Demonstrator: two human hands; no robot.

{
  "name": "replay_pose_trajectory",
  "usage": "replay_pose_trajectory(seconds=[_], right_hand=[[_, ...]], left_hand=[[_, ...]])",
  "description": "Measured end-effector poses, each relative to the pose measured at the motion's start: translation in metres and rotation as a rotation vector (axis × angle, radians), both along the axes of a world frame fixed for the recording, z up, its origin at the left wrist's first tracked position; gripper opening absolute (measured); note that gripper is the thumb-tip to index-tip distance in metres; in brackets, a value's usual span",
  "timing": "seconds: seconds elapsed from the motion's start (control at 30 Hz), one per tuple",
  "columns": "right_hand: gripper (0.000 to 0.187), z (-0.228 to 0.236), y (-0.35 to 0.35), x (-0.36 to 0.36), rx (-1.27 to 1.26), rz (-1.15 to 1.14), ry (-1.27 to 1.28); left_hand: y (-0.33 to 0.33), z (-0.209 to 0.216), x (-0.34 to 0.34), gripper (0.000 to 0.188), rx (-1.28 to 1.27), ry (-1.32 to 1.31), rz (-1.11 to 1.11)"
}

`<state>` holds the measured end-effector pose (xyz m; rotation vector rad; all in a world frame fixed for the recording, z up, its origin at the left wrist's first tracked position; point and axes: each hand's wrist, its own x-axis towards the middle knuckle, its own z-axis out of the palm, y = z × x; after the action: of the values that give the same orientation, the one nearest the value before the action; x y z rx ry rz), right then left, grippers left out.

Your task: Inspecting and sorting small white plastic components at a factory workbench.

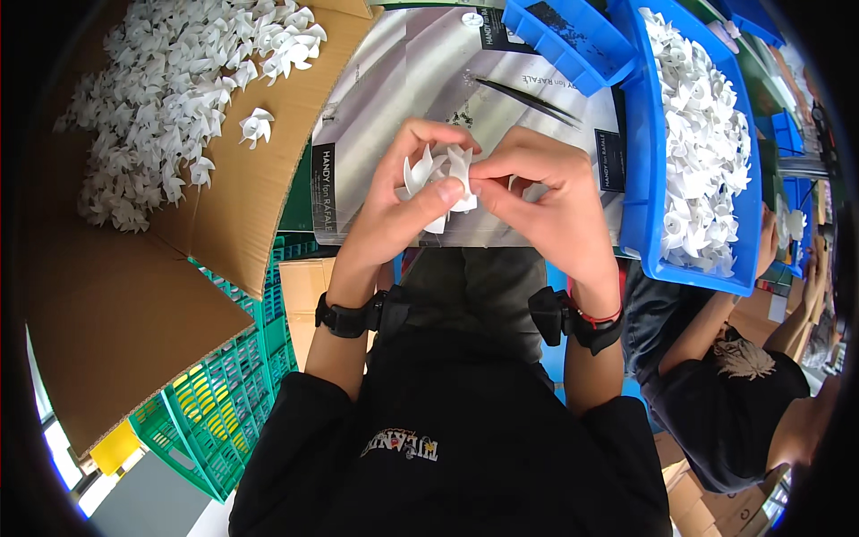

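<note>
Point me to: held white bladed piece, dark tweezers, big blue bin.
Held white bladed piece [459, 164]: head view, on an upright blade.
Dark tweezers [526, 98]: head view, partway along the arms.
Big blue bin [641, 170]: head view, on its left wall.

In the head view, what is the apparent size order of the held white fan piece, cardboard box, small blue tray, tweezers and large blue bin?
1. Cardboard box
2. Large blue bin
3. Small blue tray
Unsure: white fan piece and tweezers. The tweezers look longer, the fan piece broader and perhaps nearer the camera.
</note>
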<state>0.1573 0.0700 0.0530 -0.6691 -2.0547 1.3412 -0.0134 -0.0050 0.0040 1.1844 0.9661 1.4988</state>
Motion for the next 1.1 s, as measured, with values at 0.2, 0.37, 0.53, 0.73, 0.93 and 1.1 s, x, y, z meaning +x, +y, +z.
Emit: replay_pose_trajectory(seconds=[0.2, 0.37, 0.53, 0.73, 0.93, 1.1], right_hand=[[0.005, -0.008, 0.009, 0.002, -0.166, -0.132, 0.399], [0.008, -0.004, 0.02, 0.005, -0.534, -0.281, 0.528], [0.006, -0.024, 0.028, -0.011, 0.059, -0.275, -0.139], [0.006, -0.03, 0.031, -0.033, 0.439, -0.255, -0.353], [0.005, -0.028, 0.028, -0.035, 0.571, -0.261, -0.484], [0.007, -0.03, 0.031, -0.03, 0.474, -0.247, -0.395]], left_hand=[[-0.003, 0.003, 0.003, 0.046, -0.118, -0.472, 0.051], [-0.007, -0.007, -0.001, 0.041, -0.111, -0.813, 0.085], [-0.006, -0.008, 0.0, 0.046, -0.161, -0.899, 0.199], [-0.007, -0.008, 0.001, 0.048, -0.106, -0.811, 0.14], [-0.007, -0.008, 0.0, 0.055, -0.069, -0.798, 0.112], [-0.006, -0.005, 0.002, 0.061, -0.073, -0.826, 0.104]])
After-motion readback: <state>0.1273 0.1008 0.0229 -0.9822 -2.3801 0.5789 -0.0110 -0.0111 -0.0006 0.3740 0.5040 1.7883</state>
